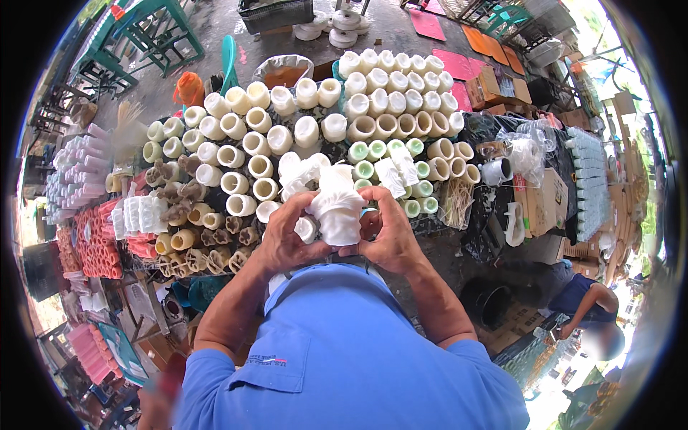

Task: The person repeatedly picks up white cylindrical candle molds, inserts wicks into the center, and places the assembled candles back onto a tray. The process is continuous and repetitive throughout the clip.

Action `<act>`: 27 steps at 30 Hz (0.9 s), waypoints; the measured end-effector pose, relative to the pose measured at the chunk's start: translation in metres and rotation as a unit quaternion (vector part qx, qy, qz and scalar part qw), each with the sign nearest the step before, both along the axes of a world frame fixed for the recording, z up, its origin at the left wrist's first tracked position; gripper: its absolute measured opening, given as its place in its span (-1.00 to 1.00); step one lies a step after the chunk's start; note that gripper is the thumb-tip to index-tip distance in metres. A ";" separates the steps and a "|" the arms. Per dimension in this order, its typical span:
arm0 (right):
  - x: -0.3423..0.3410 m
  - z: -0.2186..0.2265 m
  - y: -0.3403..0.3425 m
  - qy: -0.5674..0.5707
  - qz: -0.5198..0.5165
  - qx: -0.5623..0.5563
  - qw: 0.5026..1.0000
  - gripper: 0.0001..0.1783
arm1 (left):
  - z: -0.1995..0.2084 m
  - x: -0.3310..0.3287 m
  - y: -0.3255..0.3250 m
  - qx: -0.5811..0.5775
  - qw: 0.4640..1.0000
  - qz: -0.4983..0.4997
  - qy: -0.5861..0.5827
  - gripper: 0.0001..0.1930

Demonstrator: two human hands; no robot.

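Note:
Between both my hands is a white candle [338,218], squat and roughly cylindrical, with a wrinkled surface; I cannot tell whether that is a wrapping or its own shape. My left hand [290,233] curls round its left side, fingers and thumb pressed toward it. From the other side my right hand [390,233] closes on it, thumb near its lower edge. Just beyond lies a crumpled white wrap [299,172]. Pale green candles [364,170] stand right of it, and two white-wrapped pieces [389,177] lie across some of them.
Rows of white cylinders [233,125], some hollow, fill the table. Brown shaped pieces [186,193] and red tubes [97,244] crowd the left. Bundled sticks [456,201], clear plastic bags [529,154] and a cardboard box [546,204] are at right. Another person [591,301] works at lower right.

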State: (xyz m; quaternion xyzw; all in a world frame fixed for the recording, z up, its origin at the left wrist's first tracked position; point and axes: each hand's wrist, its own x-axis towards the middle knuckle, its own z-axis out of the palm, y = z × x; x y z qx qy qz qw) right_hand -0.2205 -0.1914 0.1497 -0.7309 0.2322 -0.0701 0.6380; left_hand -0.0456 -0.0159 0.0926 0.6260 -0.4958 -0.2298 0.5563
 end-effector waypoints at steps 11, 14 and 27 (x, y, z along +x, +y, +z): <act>0.007 -0.019 0.009 -0.096 -0.066 0.011 0.993 -0.21 | 0.005 -0.006 0.000 0.024 0.998 0.015 -0.062 -0.16; 0.005 -0.021 0.012 -0.105 -0.080 -0.063 0.989 -0.11 | 0.004 -0.015 -0.003 0.040 0.998 0.025 0.027 -0.06; -0.006 -0.025 0.026 -0.076 -0.019 -0.161 0.984 -0.28 | 0.009 0.009 0.008 0.031 0.995 -0.065 -0.066 -0.41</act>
